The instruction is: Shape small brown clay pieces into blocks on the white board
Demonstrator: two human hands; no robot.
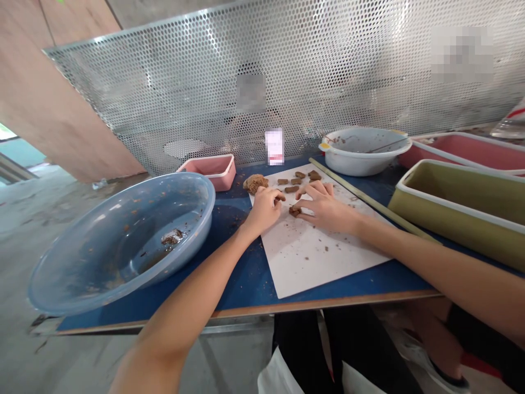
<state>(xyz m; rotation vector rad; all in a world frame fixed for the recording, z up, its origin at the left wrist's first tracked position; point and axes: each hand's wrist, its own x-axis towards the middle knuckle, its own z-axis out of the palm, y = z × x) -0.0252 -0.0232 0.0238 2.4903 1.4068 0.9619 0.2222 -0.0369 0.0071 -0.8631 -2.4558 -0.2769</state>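
My right hand [322,207] has its thumb and fingertips around a small brown clay piece [294,210] on a white board [320,265]. Just to the left, my left hand [266,209] hovers over the board's edge with curled fingers. Brown shows at its fingertips, but whether that is a bit of clay or a smear is unclear. Behind my left hand sits a rough, crumbly clay lump [255,182]. Several short, block-like clay pieces [292,189] lie beyond my hands, and crumbs dot the board.
A big blue basin [118,284] with murky residue stands left on the blue table [246,276]. Behind are a small pink tub [225,172] and a white basin [359,163]. A long stick [369,201] crosses the board's right side, beside a green trough [459,205]. Perforated metal [172,82] rises behind.
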